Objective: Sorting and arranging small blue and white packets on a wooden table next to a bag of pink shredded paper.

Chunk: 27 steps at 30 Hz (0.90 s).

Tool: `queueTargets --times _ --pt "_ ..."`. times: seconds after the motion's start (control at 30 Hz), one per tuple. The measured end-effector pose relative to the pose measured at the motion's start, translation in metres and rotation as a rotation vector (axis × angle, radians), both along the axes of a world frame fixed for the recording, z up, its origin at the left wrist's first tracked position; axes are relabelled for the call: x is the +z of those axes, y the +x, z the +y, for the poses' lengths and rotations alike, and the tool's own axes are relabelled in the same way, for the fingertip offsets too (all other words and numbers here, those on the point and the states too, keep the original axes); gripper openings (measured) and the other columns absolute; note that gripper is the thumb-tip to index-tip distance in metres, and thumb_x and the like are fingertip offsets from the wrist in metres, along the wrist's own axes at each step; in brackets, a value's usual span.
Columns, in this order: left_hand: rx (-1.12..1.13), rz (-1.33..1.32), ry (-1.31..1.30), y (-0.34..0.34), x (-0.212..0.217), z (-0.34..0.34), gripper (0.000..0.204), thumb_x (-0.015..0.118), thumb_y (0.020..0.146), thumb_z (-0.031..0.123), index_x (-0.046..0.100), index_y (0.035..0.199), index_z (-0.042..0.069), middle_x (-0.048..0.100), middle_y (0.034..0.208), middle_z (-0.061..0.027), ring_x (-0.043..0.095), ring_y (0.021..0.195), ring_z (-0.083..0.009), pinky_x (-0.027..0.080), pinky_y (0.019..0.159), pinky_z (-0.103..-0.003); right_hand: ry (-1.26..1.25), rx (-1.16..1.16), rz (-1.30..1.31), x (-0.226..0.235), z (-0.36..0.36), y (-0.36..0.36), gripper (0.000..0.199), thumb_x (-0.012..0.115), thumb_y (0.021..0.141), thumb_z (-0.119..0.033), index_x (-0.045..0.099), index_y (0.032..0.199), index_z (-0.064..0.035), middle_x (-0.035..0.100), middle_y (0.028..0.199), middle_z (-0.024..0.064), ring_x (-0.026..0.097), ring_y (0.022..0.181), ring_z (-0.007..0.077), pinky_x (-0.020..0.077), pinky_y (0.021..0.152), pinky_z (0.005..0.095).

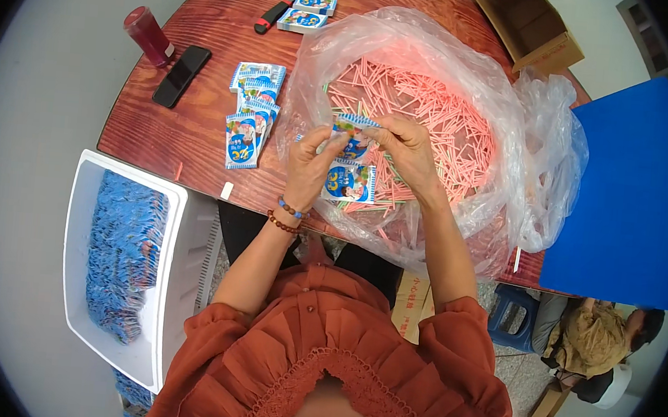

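Between both hands I hold a small blue and white printed packet [349, 135] over a large clear plastic bag [313, 73]. My left hand [312, 164] pinches its left side, and beaded bracelets circle that wrist. At the packet's upper right, the fingers of my right hand [407, 151] are closed on it. A second packet of the same kind [356, 182] lies just below, on the bag's contents. Inside the bag are many thin pink sticks [450, 123], with some pale green ones among them. To the left, several like packets [244, 135] overlap on the wooden table [144, 127].
A white bin [170, 274] full of blue packets stands left of me. On the table are a phone [181, 77], a red bottle [148, 35], a box cutter [272, 17] and small packet stacks [302, 21]. Rightward are a cardboard box [547, 49], a blue panel [625, 192] and another person [594, 339].
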<state>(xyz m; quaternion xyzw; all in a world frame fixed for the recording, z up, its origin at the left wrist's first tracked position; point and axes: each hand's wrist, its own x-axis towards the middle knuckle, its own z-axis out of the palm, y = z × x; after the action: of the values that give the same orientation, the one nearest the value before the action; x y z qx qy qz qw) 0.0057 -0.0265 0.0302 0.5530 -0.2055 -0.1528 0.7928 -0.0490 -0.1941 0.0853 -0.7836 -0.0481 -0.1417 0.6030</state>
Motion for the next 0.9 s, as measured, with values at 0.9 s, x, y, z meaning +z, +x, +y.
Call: queueTargets --times 0.9 --pt "0.11 0.059 -0.054 0.002 0.002 0.063 0.019 0.064 0.088 0.003 0.063 0.106 -0.001 0.068 0.096 -0.0045 0.062 0.084 -0.0069 0.05 0.074 -0.021 0.096 0.149 0.103 -0.015 0.063 0.041 0.009 0.064 0.086 -0.005 0.068 0.092 0.0019 0.068 0.085 0.0043 0.062 0.075 0.0082 0.0475 0.068 0.0221"
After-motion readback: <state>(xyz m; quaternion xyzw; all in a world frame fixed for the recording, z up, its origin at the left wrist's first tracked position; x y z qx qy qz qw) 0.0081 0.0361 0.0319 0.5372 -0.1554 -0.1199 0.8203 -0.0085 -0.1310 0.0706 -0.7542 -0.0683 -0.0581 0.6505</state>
